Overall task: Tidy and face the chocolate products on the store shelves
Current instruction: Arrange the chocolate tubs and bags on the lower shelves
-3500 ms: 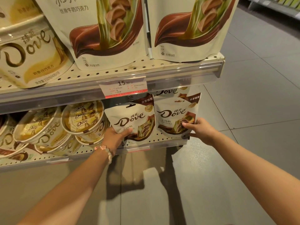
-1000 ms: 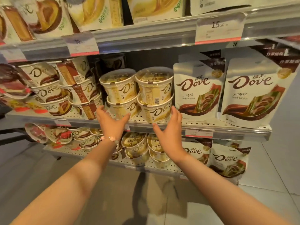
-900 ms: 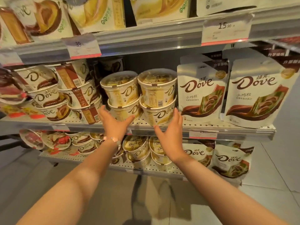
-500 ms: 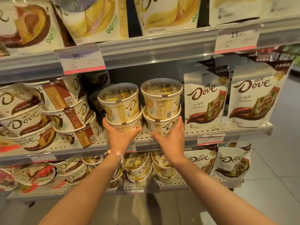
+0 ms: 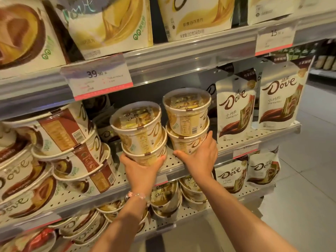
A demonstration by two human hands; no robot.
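Observation:
Two stacks of cream Dove chocolate tubs stand on the middle shelf (image 5: 181, 166). My left hand (image 5: 141, 169) grips the bottom tub of the left stack (image 5: 140, 131), which tilts to the left. My right hand (image 5: 201, 157) grips the lower tub of the right stack (image 5: 187, 117), thumb at its front base. White Dove pouches (image 5: 234, 110) stand upright to the right of the stacks. Brown-banded Dove tubs (image 5: 69, 142) lie stacked at the left.
Large Dove bags (image 5: 109, 24) fill the top shelf above a 39.90 price tag (image 5: 98, 77). More tubs (image 5: 167, 197) and small pouches (image 5: 231, 177) sit on the lower shelf. Grey tiled floor (image 5: 305, 179) lies to the right.
My hands left the lower-shelf pouches, rose to the middle shelf and closed round the bottom tubs of the two stacks. The left stack now tilts. The view moved closer.

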